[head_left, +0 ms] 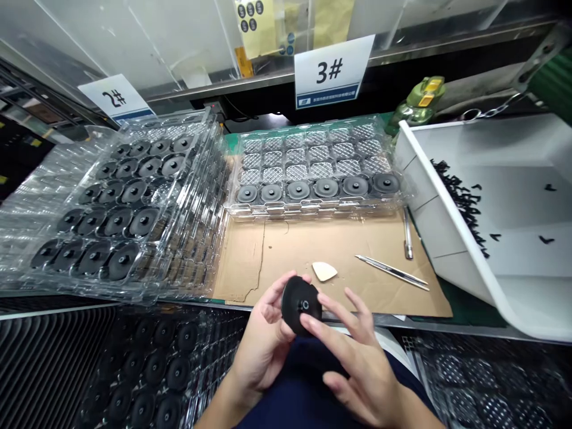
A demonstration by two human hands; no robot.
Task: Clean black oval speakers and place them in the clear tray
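Observation:
A round black speaker part [301, 305] with a small central hole is held up near the table's front edge. My left hand [261, 339] grips its left rim, and the fingers of my right hand [348, 363] rest across its lower right side. Just beyond them, a white triangular piece [324, 270] lies on a brown cardboard sheet [286, 256]. A slim metal tool [392, 272] and a shorter metal tool [407, 235] lie to the right on the same sheet.
Stacked clear plastic trays [134, 292] holding black round parts fill the left. Another clear tray [277, 211] stands behind the cardboard. A tilted white bin [447, 202] at right holds small black pieces [462, 199]. More filled trays [156, 363] sit below the table edge.

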